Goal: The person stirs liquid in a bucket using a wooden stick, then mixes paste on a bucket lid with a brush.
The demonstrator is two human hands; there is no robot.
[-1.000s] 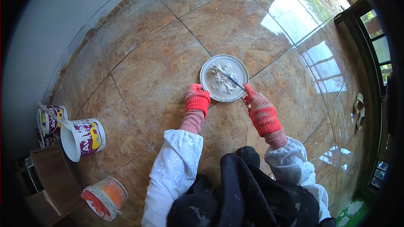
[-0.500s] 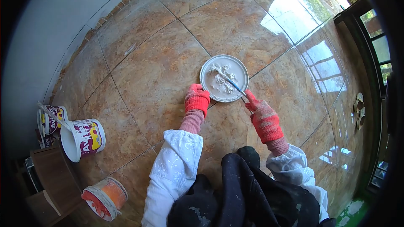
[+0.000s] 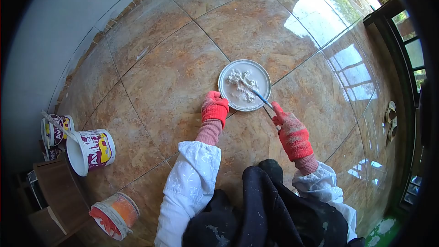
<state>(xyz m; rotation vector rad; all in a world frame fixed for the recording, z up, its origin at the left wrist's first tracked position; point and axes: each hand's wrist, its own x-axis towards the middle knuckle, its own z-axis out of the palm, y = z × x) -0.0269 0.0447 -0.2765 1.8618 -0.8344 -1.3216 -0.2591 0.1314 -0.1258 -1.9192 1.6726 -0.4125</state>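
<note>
A round white bucket lid (image 3: 227, 97) carries a lumpy white paste (image 3: 241, 82) on its top face. My left hand (image 3: 215, 108), in a red knit glove with a pink cuff, is closed at the lid's lower left rim and grips it. My right hand (image 3: 291, 131), in a matching glove dusted with white, is closed around a slim blue-handled tool (image 3: 261, 98). The far end of this tool lies in the paste, so its exact kind is hidden.
Brown glossy tiles (image 3: 183, 68) cover the floor. To the left stand a tipped white paint bucket (image 3: 99, 148) with a stick in it, another tub (image 3: 59, 130) and an orange-stained bucket (image 3: 121, 210). Shoes (image 3: 391, 121) lie by the door (image 3: 402, 41) at right.
My right hand has drawn back slightly down and to the right, pulling the blue-handled tool with it through the paste. The left hand stays at the lid.
</note>
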